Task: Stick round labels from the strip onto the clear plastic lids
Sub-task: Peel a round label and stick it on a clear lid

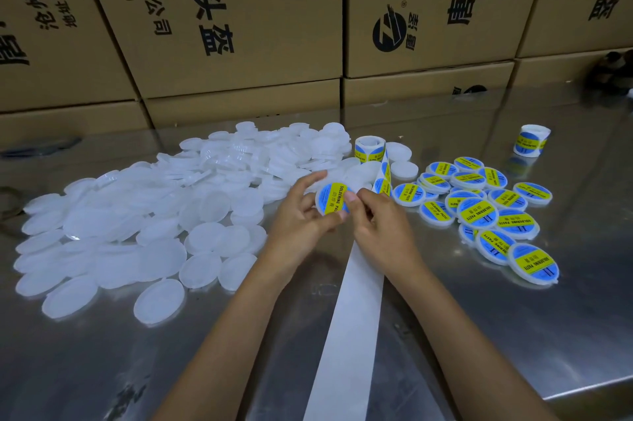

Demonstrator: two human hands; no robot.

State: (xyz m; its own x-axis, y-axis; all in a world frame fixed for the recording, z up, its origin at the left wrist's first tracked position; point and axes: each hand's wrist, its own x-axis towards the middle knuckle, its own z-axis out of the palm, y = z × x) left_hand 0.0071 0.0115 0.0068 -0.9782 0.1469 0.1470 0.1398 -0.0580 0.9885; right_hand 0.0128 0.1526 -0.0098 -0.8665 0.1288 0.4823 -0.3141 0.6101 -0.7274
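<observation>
My left hand holds a clear round lid by its edge above the table. A blue and yellow round label lies on that lid. My right hand presses the label with its thumb on the lid's right side. The label roll stands behind my hands, and its strip runs down toward me. The bare white backing trails on to the table's near edge. A big heap of unlabelled clear lids lies to the left. Labelled lids are piled to the right.
The table is shiny metal, with its right edge close at the lower right. A second label roll stands at the back right. Stacked cardboard boxes wall off the back. Two bare lids lie beside the first roll.
</observation>
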